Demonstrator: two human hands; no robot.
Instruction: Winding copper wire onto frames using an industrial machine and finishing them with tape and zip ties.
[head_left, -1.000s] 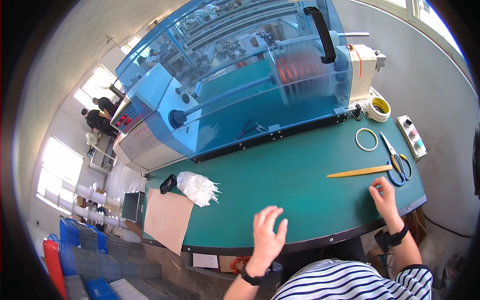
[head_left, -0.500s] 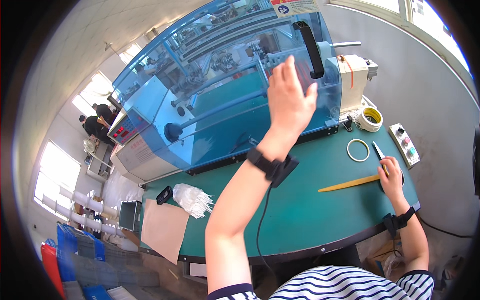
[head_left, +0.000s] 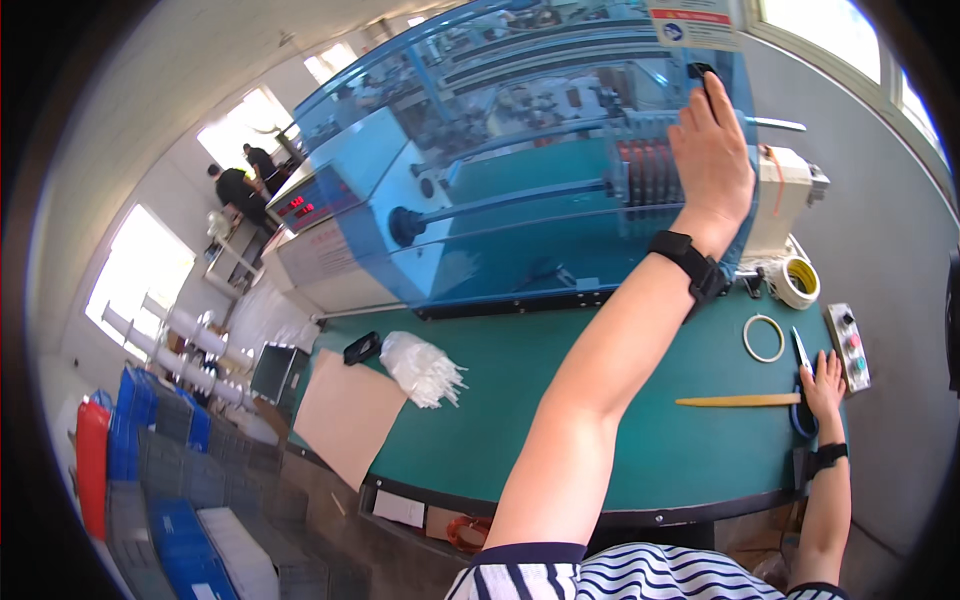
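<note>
My left hand (head_left: 714, 165) is closed around the black handle (head_left: 702, 70) at the right end of the transparent blue cover (head_left: 520, 245). Beneath that cover are a long shaft (head_left: 520, 198) and, at its right, a row of reddish-brown windings (head_left: 645, 170), partly behind my hand. On the green table, my right hand (head_left: 824, 384) lies with its fingers stretched out, holding nothing. It rests beside the scissors (head_left: 803, 350), whose dark blue handle loops show below, and by the right end of a yellow, pointed strip (head_left: 740, 402).
A control box with buttons (head_left: 849, 350) stands at the right edge. Behind the strip are a thin ring (head_left: 763, 338) and tape rolls (head_left: 798, 283). At left lie a bag of white sticks (head_left: 420, 370), a black object (head_left: 362, 348) and brown paper (head_left: 350, 415). Two people stand far left.
My left hand has moved right and taken hold of the cover's handle. My right hand has come off the scissors and flattened out. The whole view has shifted.
</note>
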